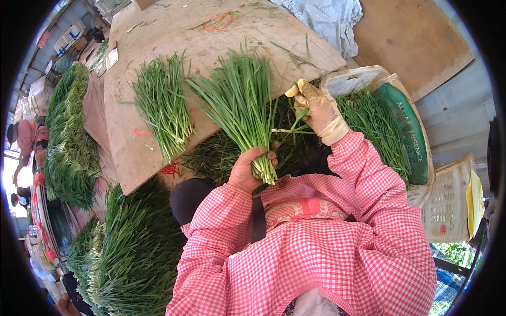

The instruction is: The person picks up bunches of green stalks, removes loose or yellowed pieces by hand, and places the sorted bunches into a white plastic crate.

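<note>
My bare left hand (246,171) is wrapped round the pale stem ends of a bunch of garlic chives (240,100). The bunch's green leaves fan out away from me over the table edge. To its right my right hand (316,109), in a thin cream glove with yellowish fingertips, is closed on a few loose chive stalks (296,130), whose pale ends point toward the bunch. A second, smaller chive bunch (164,102) lies on the table to the left, stems toward me. The fingers of my left hand are partly hidden behind the stems.
The wooden table (174,31) carries red ties (217,22) and leaf scraps. Chive trimmings (213,152) lie below its edge. At the right stands a white crate (350,79) of chives with a green sack (403,131). Large chive heaps (139,253) fill the left; another person (29,139) is beyond.
</note>
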Tool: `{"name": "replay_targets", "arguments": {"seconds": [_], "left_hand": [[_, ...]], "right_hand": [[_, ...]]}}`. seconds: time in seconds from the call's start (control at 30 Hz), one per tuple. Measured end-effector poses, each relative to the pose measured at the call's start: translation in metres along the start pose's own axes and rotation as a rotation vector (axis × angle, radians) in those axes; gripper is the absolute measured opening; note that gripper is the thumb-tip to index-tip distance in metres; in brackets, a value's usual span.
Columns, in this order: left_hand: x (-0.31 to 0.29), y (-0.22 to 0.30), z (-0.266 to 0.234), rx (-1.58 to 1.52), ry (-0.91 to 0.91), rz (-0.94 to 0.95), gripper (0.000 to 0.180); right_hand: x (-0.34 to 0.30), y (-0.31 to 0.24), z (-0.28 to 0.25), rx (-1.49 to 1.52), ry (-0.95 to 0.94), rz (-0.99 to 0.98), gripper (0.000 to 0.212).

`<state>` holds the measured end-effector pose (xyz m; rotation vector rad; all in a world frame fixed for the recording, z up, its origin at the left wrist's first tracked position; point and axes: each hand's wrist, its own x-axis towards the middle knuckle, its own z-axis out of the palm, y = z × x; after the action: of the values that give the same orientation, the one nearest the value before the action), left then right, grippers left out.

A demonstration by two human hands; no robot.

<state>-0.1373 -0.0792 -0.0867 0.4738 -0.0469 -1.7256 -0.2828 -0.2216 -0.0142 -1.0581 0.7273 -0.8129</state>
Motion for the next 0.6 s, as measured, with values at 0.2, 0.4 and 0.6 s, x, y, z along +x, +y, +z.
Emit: {"name": "replay_targets", "arguments": {"seconds": [0.2, 0.4, 0.6], "left_hand": [[0.002, -0.008, -0.012, -0.043, -0.098, -0.117, 0.044], [-0.008, -0.009, 0.01, 0.068, 0.088, -0.007, 0.051], [0.012, 0.001, -0.008, -0.163, -0.039, 0.025, 0.044]], "right_hand": [[-0.03, 0.031, 0.033, -0.052, -0.275, -0.303, 0.03], [-0.063, 0.042, 0.029, -0.883, -0.736, -0.549, 0.022], [-0.101, 0.067, 0.021, -0.9, -0.91, 0.007, 0.032]]}}
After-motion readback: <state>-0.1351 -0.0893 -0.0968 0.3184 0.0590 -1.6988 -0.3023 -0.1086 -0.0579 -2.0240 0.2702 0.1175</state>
